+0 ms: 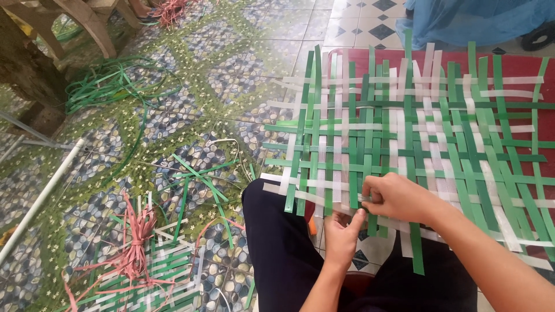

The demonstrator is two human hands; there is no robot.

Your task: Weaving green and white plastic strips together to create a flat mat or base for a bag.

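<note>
Pinched in the right hand's [396, 199] grip was a green strip [370, 173] at the near edge of the woven mat [416, 133]; the left hand [342, 234] pressed beneath. Weaving was midway; tucking it needed steady tension.

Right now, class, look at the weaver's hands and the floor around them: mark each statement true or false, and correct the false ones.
1. The woven mat is made of green and white strips. True.
2. The right hand pinches a strip at the mat's near edge. True.
3. The left hand rests on the floor, away from the mat. False: it reaches up under the mat's near edge, beside the right hand.
4. A bundle of pink strips lies on the tiled floor to the left. True.
5. The loose strips coiled at upper left are blue. False: they are green.
</note>
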